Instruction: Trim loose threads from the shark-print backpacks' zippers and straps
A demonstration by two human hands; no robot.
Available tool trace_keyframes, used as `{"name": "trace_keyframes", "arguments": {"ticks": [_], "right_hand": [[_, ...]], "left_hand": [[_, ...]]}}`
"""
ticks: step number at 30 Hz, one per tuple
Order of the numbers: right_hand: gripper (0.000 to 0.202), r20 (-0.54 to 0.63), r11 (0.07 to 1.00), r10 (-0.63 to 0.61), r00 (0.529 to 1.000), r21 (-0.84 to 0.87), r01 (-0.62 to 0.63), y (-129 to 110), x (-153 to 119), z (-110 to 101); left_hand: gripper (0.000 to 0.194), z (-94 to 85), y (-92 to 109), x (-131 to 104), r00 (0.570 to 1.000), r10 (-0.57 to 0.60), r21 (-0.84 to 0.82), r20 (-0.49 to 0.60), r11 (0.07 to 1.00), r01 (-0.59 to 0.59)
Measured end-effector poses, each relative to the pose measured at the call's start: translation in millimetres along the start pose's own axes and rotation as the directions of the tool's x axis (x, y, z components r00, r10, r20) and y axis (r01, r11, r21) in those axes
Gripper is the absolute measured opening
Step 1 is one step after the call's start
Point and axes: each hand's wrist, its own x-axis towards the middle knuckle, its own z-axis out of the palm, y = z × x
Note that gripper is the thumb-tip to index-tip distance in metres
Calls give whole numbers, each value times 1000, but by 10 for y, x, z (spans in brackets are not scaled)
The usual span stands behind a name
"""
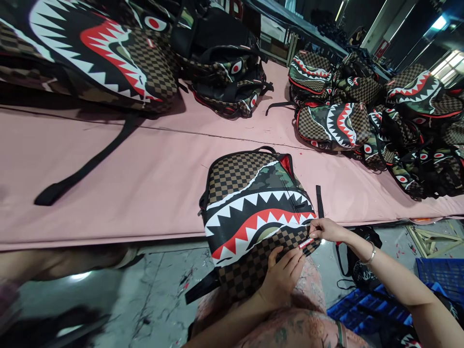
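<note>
A backpack [232,183] with a brown-and-black check and a shark-mouth print lies face up, partly on the pink table and partly over my lap. My left hand [284,278] rests on its lower checked panel, thumb apart and fingers laid flat beside a small red label [306,243]. At the bag's lower right edge, just above that label, my right hand [325,230] has its fingertips pinched together. Whatever is between them is too small to make out. The bag's top right corner gapes, showing red lining.
Large shark-print backpacks [72,53] sit at the table's left, with a heap of similar bags [333,121] at the right. A black strap [87,164] trails across the pink table [163,169]. Blue crates [355,309] and a black bag [362,266] are on the floor. Another person's arm [65,266] shows at left.
</note>
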Motion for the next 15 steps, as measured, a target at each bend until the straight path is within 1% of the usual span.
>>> {"name": "trace_keyframes", "arguments": {"ticks": [4, 8, 12, 15], "right_hand": [[7, 18, 999, 16, 1000, 29, -16, 25, -8, -31], [5, 3, 998, -2, 1000, 61, 1, 30, 8, 5], [7, -61, 994, -23, 998, 106, 29, 34, -4, 75], [8, -149, 989, -33, 988, 136, 54, 37, -72, 117]], "left_hand": [[29, -13, 3, 2, 1000, -4, 0, 8, 1000, 4], [29, -19, 9, 14, 1000, -9, 11, 10, 1000, 9], [28, -10, 9, -7, 1000, -11, 33, -1, 999, 11], [30, -9, 6, -33, 1000, -12, 44, -10, 999, 12]]}}
